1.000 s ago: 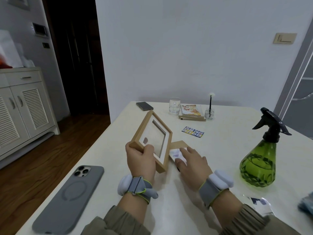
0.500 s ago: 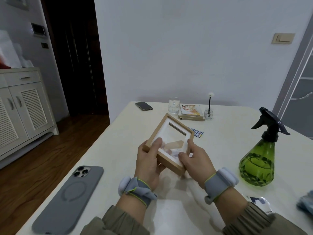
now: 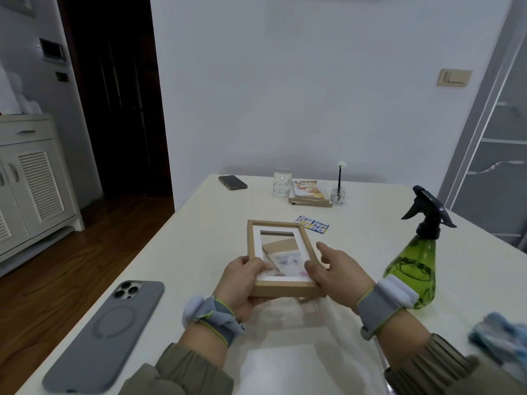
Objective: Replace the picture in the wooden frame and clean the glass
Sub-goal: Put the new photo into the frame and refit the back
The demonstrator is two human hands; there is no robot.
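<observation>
**poster1:** Since half a second back the wooden frame (image 3: 285, 258) has been swung round and laid nearly flat. It was held cornerwise like a diamond before; now its long sides run away from the camera and the near short edge is squared up to the person. It's held just above the table (image 3: 356, 238), roughly mid-table and close to the body.

**poster2:** How is it being gripped though?

**poster1:** The near left corner is clamped by the left hand (image 3: 242, 283), thumb laid over the white inner mat, fingers curled underneath. The near right corner is pinched by the right hand (image 3: 338, 270) with the thumb on the frame's top edge, while the index finger is stretched out loose along the right side rail, not pressed on it as far as can be told.

**poster2:** Anything seen through the glass?

**poster1:** Yep, a tan backing board (image 3: 281, 246) and a pale picture (image 3: 288, 265) with pinkish blotches are seen through it, lying underneath on the table. Details are too blurred to be made out.

**poster2:** And the rest of the table?

**poster1:** A green spray bottle (image 3: 412, 269) is stood to the right of the right hand, near it. A blue cloth (image 3: 499, 337) is bunched at the right edge. A grey phone (image 3: 108, 334) is laid face down at the near left, well apart from the frame. A small card (image 3: 312, 224) with blue squares is just past the frame's far right corner.
</observation>
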